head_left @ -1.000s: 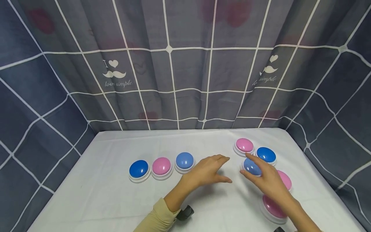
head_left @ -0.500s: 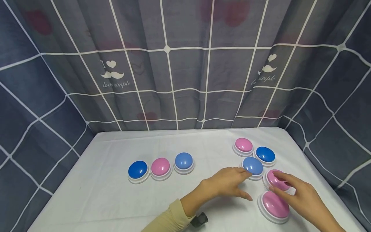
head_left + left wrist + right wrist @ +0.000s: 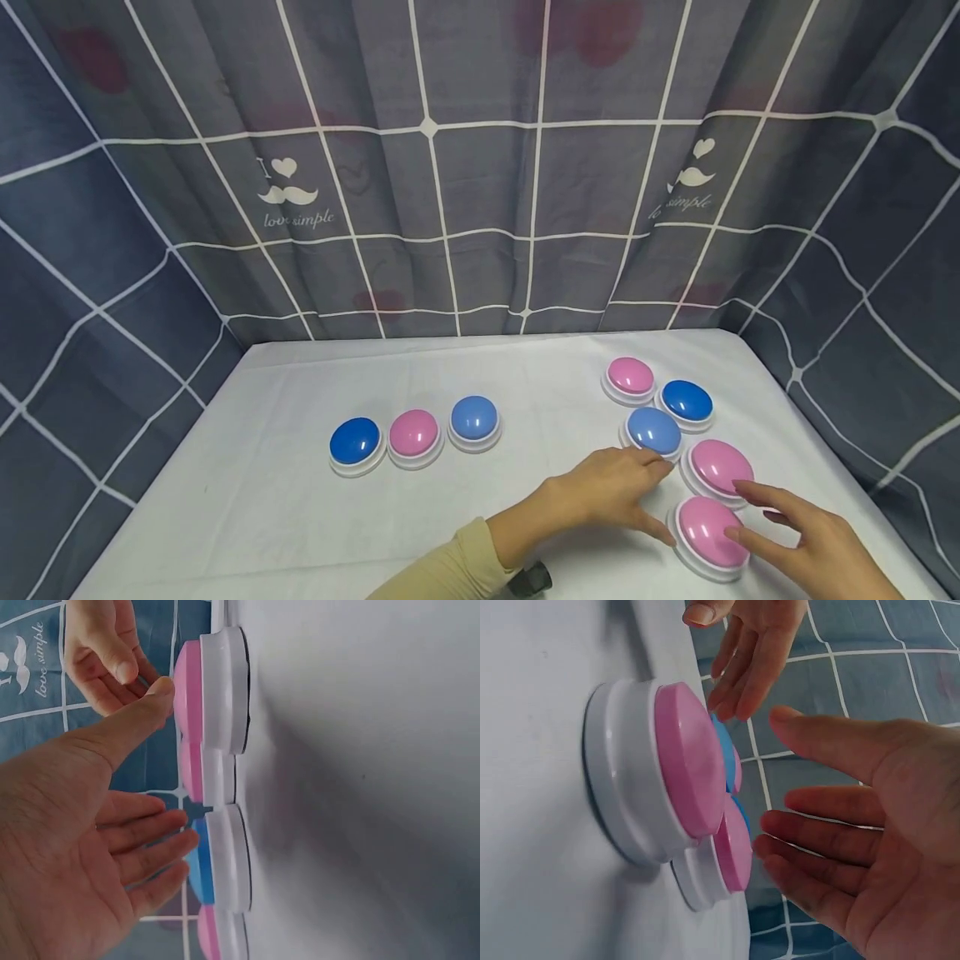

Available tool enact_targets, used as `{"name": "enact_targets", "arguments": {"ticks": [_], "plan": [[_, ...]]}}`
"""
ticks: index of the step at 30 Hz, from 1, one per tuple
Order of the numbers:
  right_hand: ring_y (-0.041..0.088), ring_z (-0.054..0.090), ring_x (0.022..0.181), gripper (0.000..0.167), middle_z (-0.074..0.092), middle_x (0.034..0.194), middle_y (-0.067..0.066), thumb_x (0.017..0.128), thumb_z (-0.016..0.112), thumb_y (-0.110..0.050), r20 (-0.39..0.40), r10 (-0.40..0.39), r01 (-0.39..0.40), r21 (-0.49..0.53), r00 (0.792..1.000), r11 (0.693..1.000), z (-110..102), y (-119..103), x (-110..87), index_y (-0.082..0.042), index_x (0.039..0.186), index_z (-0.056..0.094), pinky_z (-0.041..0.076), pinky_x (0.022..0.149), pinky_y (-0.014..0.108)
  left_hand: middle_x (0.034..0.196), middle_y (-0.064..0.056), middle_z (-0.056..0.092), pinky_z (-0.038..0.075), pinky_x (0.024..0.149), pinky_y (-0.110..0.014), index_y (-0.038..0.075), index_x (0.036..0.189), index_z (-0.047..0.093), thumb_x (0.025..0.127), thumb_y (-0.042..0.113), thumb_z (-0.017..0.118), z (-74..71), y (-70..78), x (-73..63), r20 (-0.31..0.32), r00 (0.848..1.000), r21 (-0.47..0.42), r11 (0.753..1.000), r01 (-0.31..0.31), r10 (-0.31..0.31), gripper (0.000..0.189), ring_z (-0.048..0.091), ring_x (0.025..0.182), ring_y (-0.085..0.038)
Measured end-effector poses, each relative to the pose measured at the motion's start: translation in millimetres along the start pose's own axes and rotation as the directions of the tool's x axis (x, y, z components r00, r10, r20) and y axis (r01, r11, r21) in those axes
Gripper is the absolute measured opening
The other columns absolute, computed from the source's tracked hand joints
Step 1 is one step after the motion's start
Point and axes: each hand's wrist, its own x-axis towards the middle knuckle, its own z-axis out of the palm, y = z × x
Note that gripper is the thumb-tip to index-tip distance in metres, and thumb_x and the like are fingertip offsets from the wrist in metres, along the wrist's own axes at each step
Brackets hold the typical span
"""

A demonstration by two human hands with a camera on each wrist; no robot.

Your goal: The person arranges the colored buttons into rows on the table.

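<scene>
A pink-domed push button [image 3: 707,529] on a white base sits at the front right of the table. My left hand [image 3: 603,492] hovers at its left side, fingers fairly straight and thumb spread, holding nothing. Just behind is another pink push button [image 3: 722,467], and behind that a light blue one [image 3: 654,430], partly covered by my left fingers in the head view. My right hand [image 3: 813,537] is to the right of both pink buttons, its fingers spread. In the right wrist view, a gap shows between the right fingertips and the pink domes [image 3: 690,761].
A dark blue button [image 3: 687,401] and a small pink button [image 3: 630,377] stand at the back right. To the left are a dark blue [image 3: 355,442], a pink [image 3: 413,433] and a light blue button [image 3: 474,418] in a row. Grey checked curtains [image 3: 487,183] surround the white table [image 3: 300,525].
My left hand has moved right and toward the front, up to the pink buttons. My right hand has moved from over the light blue button to the right of the pink ones.
</scene>
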Motion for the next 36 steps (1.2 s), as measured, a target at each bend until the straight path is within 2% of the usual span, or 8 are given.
{"name": "enact_targets", "arguments": {"ticks": [3, 5, 11, 15, 19, 30, 34, 36], "plan": [[0.047, 0.061, 0.101, 0.079, 0.057, 0.129, 0.029, 0.082, 0.078, -0.047, 0.126, 0.089, -0.088, -0.013, 0.988, 0.996, 2, 1, 0.5, 0.004, 0.136, 0.053, 0.057, 0.073, 0.054, 0.133, 0.016, 0.052, 0.045, 0.085, -0.014, 0.025, 0.141, 0.052, 0.074, 0.074, 0.069, 2.2, 2.6, 0.0, 0.015, 1.0, 0.005, 1.0, 0.024, -0.024, 0.084, 0.05, 0.115, 0.003], [0.05, 0.058, 0.105, 0.087, 0.053, 0.133, 0.031, 0.08, 0.077, -0.052, 0.203, 0.158, -0.156, -0.024, 0.966, 0.987, 5, 2, 1.9, 0.005, 0.139, 0.049, 0.056, 0.075, 0.056, 0.131, 0.017, 0.053, 0.046, 0.082, -0.015, 0.026, 0.139, 0.053, 0.074, 0.074, 0.069, 3.0, 4.1, 0.7, 0.027, 0.999, 0.014, 0.999, 0.029, -0.03, 0.083, 0.05, 0.114, 0.003], [0.051, 0.055, 0.11, 0.09, 0.05, 0.134, 0.033, 0.08, 0.079, -0.048, 0.299, 0.167, -0.177, 0.008, 0.94, 0.984, 16, 12, -0.7, 0.006, 0.142, 0.044, 0.054, 0.081, 0.057, 0.124, 0.018, 0.053, 0.046, 0.077, -0.013, 0.027, 0.136, 0.055, 0.072, 0.073, 0.072, 7.7, 6.8, 1.9, 0.036, 0.999, 0.043, 0.999, 0.024, -0.026, 0.08, 0.053, 0.108, 0.004], [0.054, 0.047, 0.121, 0.096, 0.047, 0.139, 0.032, 0.078, 0.081, -0.047, 0.326, 0.172, -0.193, 0.034, 0.93, 0.981, 24, 20, -2.8, 0.005, 0.147, 0.038, 0.047, 0.091, 0.061, 0.116, 0.017, 0.053, 0.045, 0.078, -0.012, 0.026, 0.134, 0.056, 0.073, 0.071, 0.074, 13.4, 7.7, 2.8, 0.027, 1.0, 0.057, 0.998, 0.008, -0.01, 0.078, 0.052, 0.1, 0.005], [0.055, 0.043, 0.125, 0.099, 0.044, 0.142, 0.031, 0.077, 0.081, -0.048, 0.309, 0.172, -0.188, 0.024, 0.935, 0.982, 31, 24, -5.1, 0.006, 0.147, 0.036, 0.042, 0.094, 0.065, 0.111, 0.017, 0.054, 0.044, 0.079, -0.01, 0.025, 0.13, 0.058, 0.074, 0.07, 0.073, 19.2, 9.6, 4.3, 0.018, 1.0, 0.052, 0.999, -0.008, 0.007, 0.074, 0.052, 0.095, 0.006], [0.05, 0.044, 0.125, 0.103, 0.04, 0.147, 0.03, 0.08, 0.078, -0.052, 0.285, 0.182, -0.213, 0.08, 0.941, 0.974, 42, 32, -8.5, 0.004, 0.151, 0.03, 0.043, 0.096, 0.062, 0.113, 0.02, 0.054, 0.043, 0.08, -0.009, 0.029, 0.128, 0.059, 0.076, 0.068, 0.073, 27.4, 14.8, 9.8, -0.004, 1.0, -0.012, 1.0, -0.011, 0.011, 0.067, 0.05, 0.1, 0.008], [0.053, 0.036, 0.131, 0.105, 0.036, 0.15, 0.03, 0.079, 0.078, -0.053, 0.283, 0.191, -0.229, 0.108, 0.94, 0.967, 44, 33, -7.6, 0.003, 0.152, 0.028, 0.038, 0.1, 0.064, 0.117, 0.021, 0.054, 0.042, 0.084, -0.009, 0.031, 0.132, 0.058, 0.078, 0.066, 0.072, 29.2, 16.3, 12.2, -0.005, 1.0, -0.041, 0.999, -0.014, 0.013, 0.066, 0.049, 0.104, 0.009], [0.055, 0.031, 0.134, 0.106, 0.032, 0.152, 0.03, 0.079, 0.078, -0.053, 0.301, 0.204, -0.251, 0.125, 0.932, 0.96, 44, 34, -6.5, 0.003, 0.153, 0.025, 0.036, 0.101, 0.063, 0.118, 0.021, 0.054, 0.042, 0.085, -0.009, 0.032, 0.132, 0.058, 0.078, 0.066, 0.072, 29.9, 16.7, 13.0, 0.0, 1.0, -0.055, 0.998, -0.007, 0.007, 0.066, 0.049, 0.106, 0.009]]}}
